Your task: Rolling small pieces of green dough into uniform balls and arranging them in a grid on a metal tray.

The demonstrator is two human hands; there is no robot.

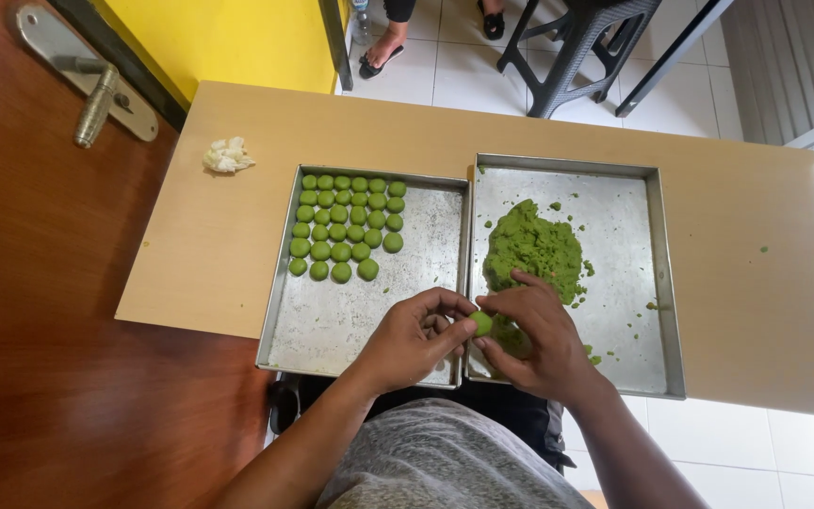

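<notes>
Both hands, left hand (412,337) and right hand (531,335), pinching one small round green dough ball (480,323) between closed fingertips, above the seam between two metal trays. Rows of green balls (346,226) on the left rectangular metal tray (332,325); a green dough heap (531,250) on the right metal tray (628,320).

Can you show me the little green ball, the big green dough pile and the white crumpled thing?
Small green dough ball (481,323), head view, its top.
Big green dough pile (532,247), head view, middle.
White crumpled tissue (227,155), head view, centre.

Bright, even daylight; overexposed glare at the right edge. Soft, faint shadows. Sharp focus throughout; wide-angle bending toward the edges.
</notes>
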